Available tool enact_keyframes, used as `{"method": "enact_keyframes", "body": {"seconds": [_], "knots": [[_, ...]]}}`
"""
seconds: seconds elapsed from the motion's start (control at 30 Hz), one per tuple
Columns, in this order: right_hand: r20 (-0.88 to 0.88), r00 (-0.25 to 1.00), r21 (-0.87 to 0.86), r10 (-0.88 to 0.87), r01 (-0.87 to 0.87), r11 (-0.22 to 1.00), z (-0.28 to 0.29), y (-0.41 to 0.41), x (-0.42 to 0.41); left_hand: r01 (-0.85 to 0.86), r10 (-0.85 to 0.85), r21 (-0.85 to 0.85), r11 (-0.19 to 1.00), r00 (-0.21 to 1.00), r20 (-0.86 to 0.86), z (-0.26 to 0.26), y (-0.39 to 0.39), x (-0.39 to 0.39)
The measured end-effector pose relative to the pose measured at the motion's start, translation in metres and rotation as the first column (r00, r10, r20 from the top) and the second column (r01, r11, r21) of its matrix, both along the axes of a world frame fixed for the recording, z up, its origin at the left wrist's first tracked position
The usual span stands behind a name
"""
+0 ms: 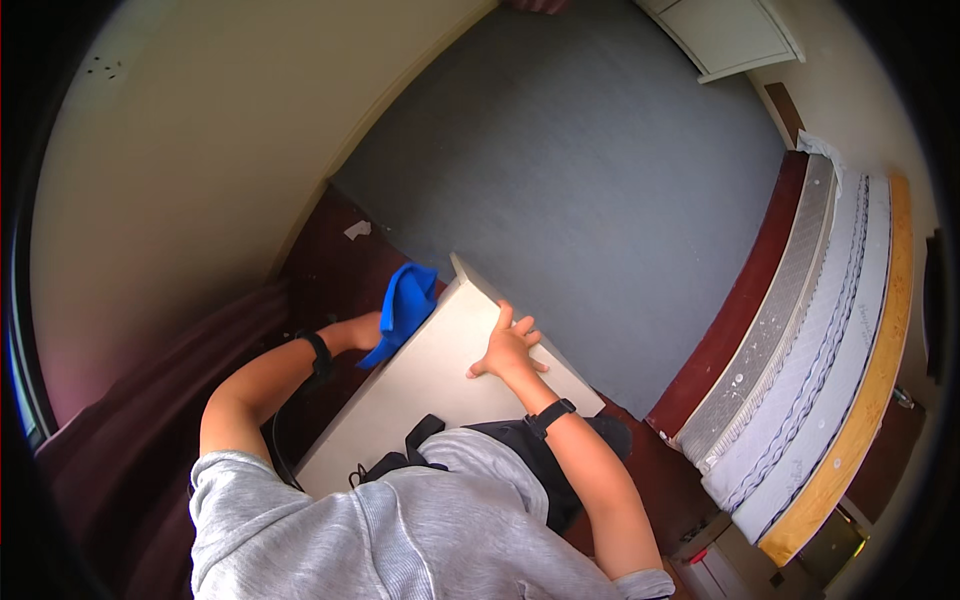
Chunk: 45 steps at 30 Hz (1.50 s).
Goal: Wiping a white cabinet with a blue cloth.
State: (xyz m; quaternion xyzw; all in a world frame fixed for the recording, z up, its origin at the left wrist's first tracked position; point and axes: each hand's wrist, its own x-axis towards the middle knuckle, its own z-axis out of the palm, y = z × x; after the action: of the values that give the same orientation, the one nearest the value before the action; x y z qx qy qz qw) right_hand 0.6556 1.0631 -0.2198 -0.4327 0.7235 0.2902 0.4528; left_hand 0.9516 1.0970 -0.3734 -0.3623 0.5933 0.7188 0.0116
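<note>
A blue cloth [409, 306] hangs against the left side of a cream-coloured piece of furniture [420, 390] with a flat surface. My left hand [366, 331] grips the cloth, which hides most of the fingers. My right hand [514, 349] rests on the flat surface by its right edge, fingers and thumb spread and nothing held. The near end of this furniture is covered by my body and a black strap [424, 429].
Grey flooring [570, 172] lies beyond, with dark red flooring [315, 255] and a paper scrap [358, 229] at left. Stacked mattresses [810, 367] stand at right. A pale cabinet [727, 37] is at the far wall. Purple curtain fabric [165, 405] hangs left.
</note>
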Motion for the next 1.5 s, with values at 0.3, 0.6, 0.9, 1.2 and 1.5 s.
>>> {"method": "enact_keyframes", "body": {"seconds": [0.3, 0.6, 0.9, 1.2, 1.5], "knots": [[-0.011, 1.000, -0.006, -0.008, 0.008, 1.000, -0.005, 0.005, -0.017, 0.369, -0.425, 0.218, 0.903, 0.701, 0.572, 0.073, 0.178, 0.095], [0.024, 0.998, -0.044, 0.065, -0.064, 0.997, 0.000, 0.004, -0.014, -0.463, 0.850, -0.747, 0.477, 0.459, 0.259, 0.061, 0.124, -0.081], [-0.009, 0.973, -0.108, 0.230, -0.230, 0.967, -0.019, 0.006, -0.019, -0.255, 0.879, -0.842, 0.475, 0.187, 0.439, 0.099, 0.091, -0.123], [0.140, 0.981, -0.224, 0.131, -0.098, 0.970, -0.027, 0.014, -0.043, -0.368, 0.936, -0.862, 0.349, 0.188, 0.299, 0.104, 0.094, -0.128], [0.207, 0.849, -0.406, 0.486, -0.377, 0.832, -0.038, 0.007, -0.065, -0.413, 0.922, -0.833, 0.370, 0.273, 0.274, 0.103, 0.101, -0.126]]}}
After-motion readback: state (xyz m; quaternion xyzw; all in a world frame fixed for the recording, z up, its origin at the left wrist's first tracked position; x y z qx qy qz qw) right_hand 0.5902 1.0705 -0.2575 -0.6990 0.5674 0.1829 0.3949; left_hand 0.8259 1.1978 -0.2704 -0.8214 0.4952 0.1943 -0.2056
